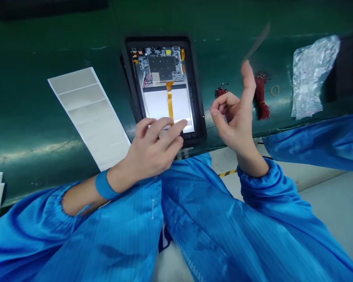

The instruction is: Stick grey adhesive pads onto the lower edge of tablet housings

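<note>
An opened tablet (160, 105) lies in a black frame, its circuit board (161, 66) and an orange ribbon cable (170, 102) exposed. A small grey patch (155, 78) sits at the board's lower edge. My left hand (157, 147) is over the tablet's lower end with fingers apart and bent; whether they press on it I cannot tell. To the right of the tablet, my right hand (238, 113) is raised. From its upright index fingertip extends a thin grey strip (259, 41), blurred. Thumb and another finger pinch close together; anything between them is hidden.
Left of the tablet lies a white-edged sheet of grey pieces (90, 113). Red wire bundles (261, 98), partly behind my right hand, a rubber band (274, 91) and a clear plastic bag (312, 78) lie to the right. A neighbour's blue sleeve (317, 137) reaches in at right.
</note>
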Motion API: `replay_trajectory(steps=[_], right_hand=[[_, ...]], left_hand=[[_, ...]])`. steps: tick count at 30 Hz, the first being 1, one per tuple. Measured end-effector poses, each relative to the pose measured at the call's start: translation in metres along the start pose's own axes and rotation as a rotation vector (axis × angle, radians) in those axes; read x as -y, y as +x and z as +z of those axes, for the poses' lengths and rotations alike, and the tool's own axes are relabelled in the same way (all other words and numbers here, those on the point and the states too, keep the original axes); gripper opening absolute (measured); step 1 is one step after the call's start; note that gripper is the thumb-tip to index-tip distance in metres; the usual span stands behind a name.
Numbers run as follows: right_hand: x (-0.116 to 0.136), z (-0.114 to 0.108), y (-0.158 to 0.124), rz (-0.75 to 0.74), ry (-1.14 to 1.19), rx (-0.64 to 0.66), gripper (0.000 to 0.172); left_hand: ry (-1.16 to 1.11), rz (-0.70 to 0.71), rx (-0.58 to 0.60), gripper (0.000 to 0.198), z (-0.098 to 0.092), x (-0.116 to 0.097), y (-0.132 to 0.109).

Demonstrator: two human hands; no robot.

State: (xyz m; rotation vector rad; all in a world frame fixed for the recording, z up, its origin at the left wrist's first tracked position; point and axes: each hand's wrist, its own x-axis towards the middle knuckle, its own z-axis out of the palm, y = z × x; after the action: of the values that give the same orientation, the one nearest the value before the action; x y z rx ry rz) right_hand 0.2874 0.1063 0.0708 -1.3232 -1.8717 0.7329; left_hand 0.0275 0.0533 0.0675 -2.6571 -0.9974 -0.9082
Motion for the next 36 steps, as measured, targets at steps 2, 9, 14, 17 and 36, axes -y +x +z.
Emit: replay_trajectory(steps=[2,9,14,17,36], right_hand=[[-0.012,0.0,0.001,0.03,0.039,0.004,0.1],[-0.02,0.003,-0.002,0.027,0.064,0.006,0.097],[-0.015,0.006,0.0,0.029,0.087,-0.015,0.097],[-0.013,0.009,0.005,-0.016,0.146,-0.042,0.096],[-0.046,0.051,0.041,0.017,0.209,0.031,0.103]], left_hand=[[-0.037,-0.045,-0.032,0.021,-0.001,0.006,-0.009],[-0.074,-0.023,0.051,0.034,0.003,0.01,-0.015],[-0.077,0.02,0.093,0.017,-0.002,0.003,0.001],[-0.12,0.06,0.11,0.018,-0.011,0.016,0.005],[0.291,-0.203,0.366,0.034,0.024,0.184,0.064]])
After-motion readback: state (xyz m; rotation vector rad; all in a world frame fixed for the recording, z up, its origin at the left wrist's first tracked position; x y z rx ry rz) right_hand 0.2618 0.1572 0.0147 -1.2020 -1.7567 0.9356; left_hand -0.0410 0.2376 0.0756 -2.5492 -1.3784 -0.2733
